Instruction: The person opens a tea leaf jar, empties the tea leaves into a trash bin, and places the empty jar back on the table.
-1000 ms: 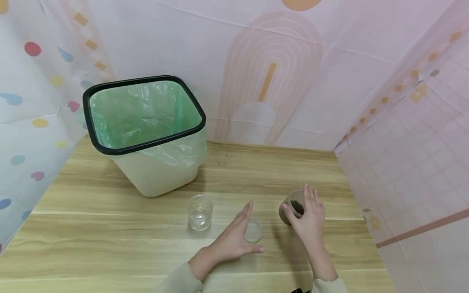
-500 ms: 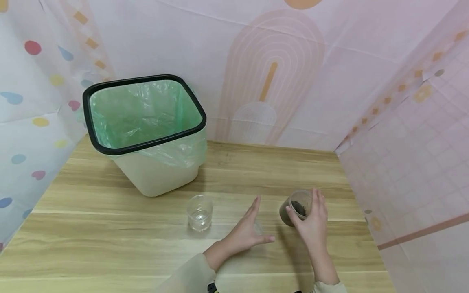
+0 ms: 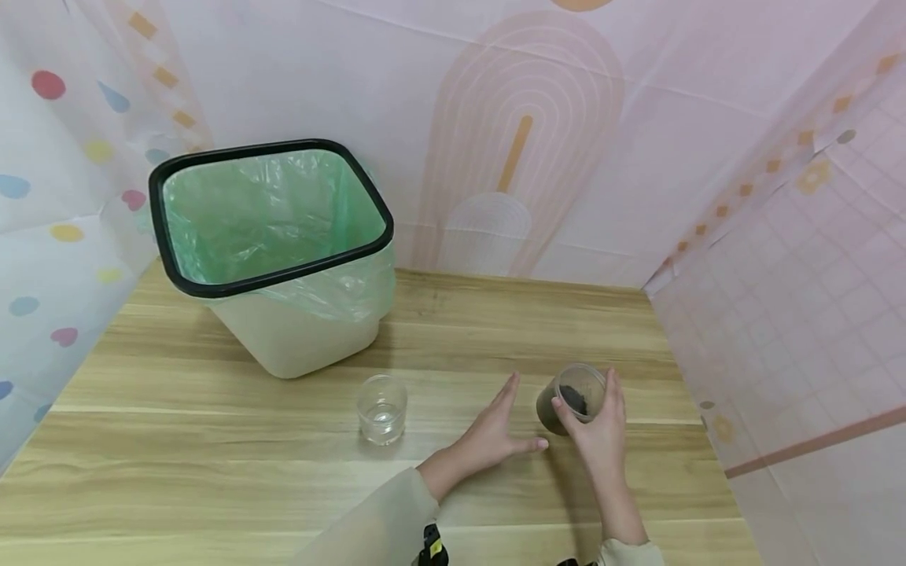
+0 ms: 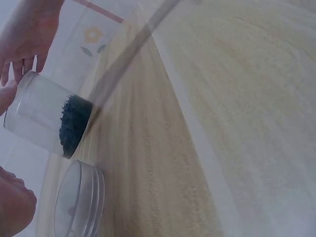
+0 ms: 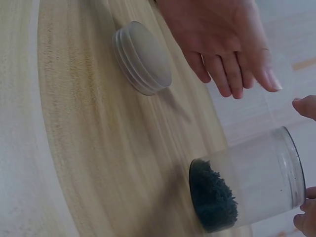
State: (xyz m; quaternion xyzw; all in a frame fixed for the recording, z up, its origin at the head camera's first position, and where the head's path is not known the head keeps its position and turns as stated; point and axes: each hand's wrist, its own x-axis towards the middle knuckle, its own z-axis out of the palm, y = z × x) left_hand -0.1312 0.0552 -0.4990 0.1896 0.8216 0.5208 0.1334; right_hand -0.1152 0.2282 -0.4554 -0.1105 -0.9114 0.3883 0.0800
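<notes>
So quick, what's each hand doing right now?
Left hand: open, fingers straight, holding nothing, above the lid.
Right hand: fingers round the rim of the jar, holding it.

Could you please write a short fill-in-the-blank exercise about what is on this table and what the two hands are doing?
1. The right hand holds a clear jar with dark ____ material at its bottom.
2. The bin at the back left is lined with a ____ plastic bag.
3. The jar's lid lies flat on the ____ table, under the left hand.
4. The small glass left of the hands stands ____.

Missing words: granular; green; wooden; upright
</notes>
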